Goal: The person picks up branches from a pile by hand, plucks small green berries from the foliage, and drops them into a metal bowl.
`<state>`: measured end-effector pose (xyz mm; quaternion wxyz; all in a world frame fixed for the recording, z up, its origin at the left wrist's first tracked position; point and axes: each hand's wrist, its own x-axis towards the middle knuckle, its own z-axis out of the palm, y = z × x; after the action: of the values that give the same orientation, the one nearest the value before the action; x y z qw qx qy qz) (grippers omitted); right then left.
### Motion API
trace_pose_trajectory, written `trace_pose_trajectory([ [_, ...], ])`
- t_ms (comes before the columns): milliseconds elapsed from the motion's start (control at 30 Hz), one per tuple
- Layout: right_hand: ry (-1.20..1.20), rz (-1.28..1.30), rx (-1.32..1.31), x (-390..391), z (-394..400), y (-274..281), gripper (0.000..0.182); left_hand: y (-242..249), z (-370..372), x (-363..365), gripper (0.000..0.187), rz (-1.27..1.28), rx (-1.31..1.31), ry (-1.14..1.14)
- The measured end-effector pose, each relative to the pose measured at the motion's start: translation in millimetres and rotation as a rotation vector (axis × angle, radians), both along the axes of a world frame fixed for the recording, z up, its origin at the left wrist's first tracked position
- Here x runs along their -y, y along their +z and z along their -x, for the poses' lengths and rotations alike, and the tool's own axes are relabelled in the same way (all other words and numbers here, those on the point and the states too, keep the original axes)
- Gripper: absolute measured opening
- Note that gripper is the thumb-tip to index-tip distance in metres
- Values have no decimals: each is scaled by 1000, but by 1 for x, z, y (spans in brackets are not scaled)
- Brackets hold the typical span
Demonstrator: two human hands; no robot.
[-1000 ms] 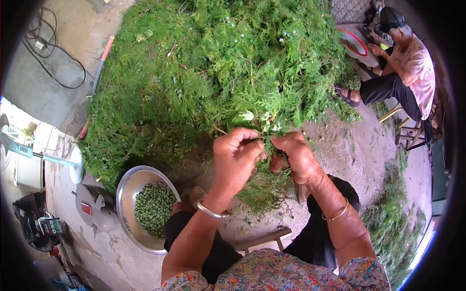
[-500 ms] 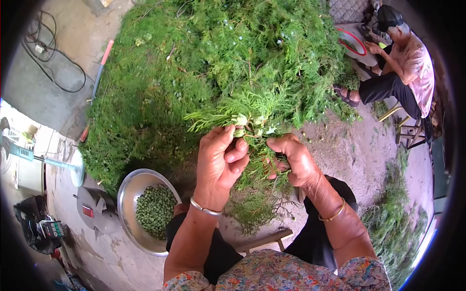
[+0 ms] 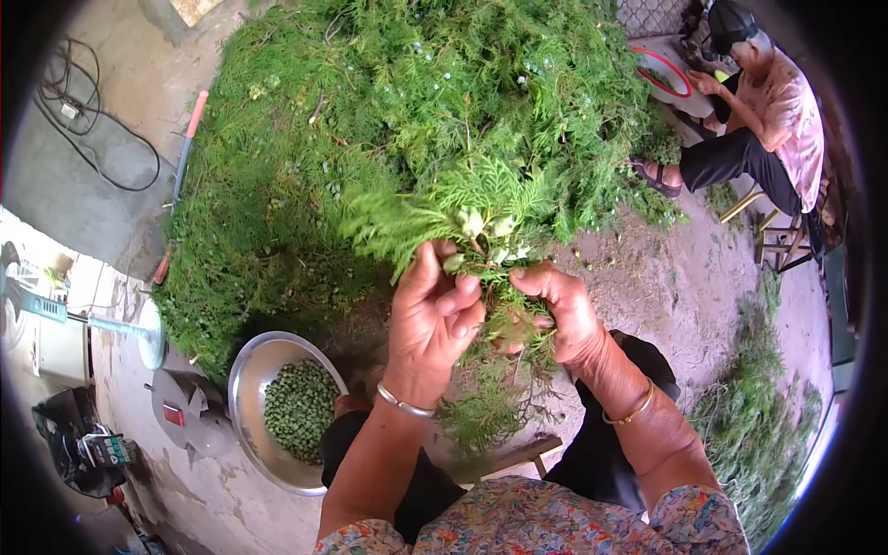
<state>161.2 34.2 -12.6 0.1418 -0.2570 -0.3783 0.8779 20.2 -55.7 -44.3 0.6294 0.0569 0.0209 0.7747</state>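
A leafy evergreen sprig (image 3: 495,190) with several pale green cones (image 3: 472,222) is held up before me. My right hand (image 3: 572,316) is closed on its stem, thumb on top, with foliage hanging below. My left hand (image 3: 427,314) is at the left of the cones, thumb and forefinger pinched together at one green cone (image 3: 453,264), the other fingers curled. The fingertips partly hide what they grip. A metal bowl (image 3: 246,370) by my left knee holds many small green cones (image 3: 302,412).
A large heap of cut evergreen branches (image 3: 370,111) lies ahead. At the upper right another person (image 3: 786,111) sits on a stool beside a red-rimmed basin (image 3: 680,81). A long-handled tool (image 3: 192,129) leans at the heap's left. A fan (image 3: 139,324) stands at left; more branches (image 3: 754,416) lie right.
My left hand has shifted slightly right and down at the cones. The sprig's left foliage has swung and is blurred. My right hand keeps its hold on the stem.
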Motion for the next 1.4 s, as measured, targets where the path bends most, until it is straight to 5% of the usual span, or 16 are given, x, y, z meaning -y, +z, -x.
trace_pose_trajectory([
  [167, -66, -118, 70, 4, 1, 11, 21, 30, -7, 3, 10, 383, -533, 243],
  [333, -135, -129, 160, 2, 1, 10, 22, 32, -2, 6, 11, 463, -576, 294],
  [500, -193, -98, 232, 3, 2, 14, 21, 35, -16, 0, 16, 426, -955, 339],
  [867, -123, -115, 167, 0, 3, 2, 23, 22, -17, 2, 12, 418, -904, 438],
  [1000, -149, 6, 13, 2, 1, -4, 22, 17, -12, 1, 11, 241, -379, 288],
  [1067, -324, 24, 154, 0, 0, -17, 21, 1, 12, -3, 16, 72, -69, 125],
  [1133, -44, 257, -169, -8, -8, -23, 22, 4, 22, 3, 23, 97, 81, 4],
  [1167, -183, 237, -71, -7, -6, -27, 23, 8, 22, 4, 22, 124, 26, 54],
  [1400, -162, 56, 78, -8, -1, -1, 17, 41, 14, 19, 15, 226, -604, 493],
])
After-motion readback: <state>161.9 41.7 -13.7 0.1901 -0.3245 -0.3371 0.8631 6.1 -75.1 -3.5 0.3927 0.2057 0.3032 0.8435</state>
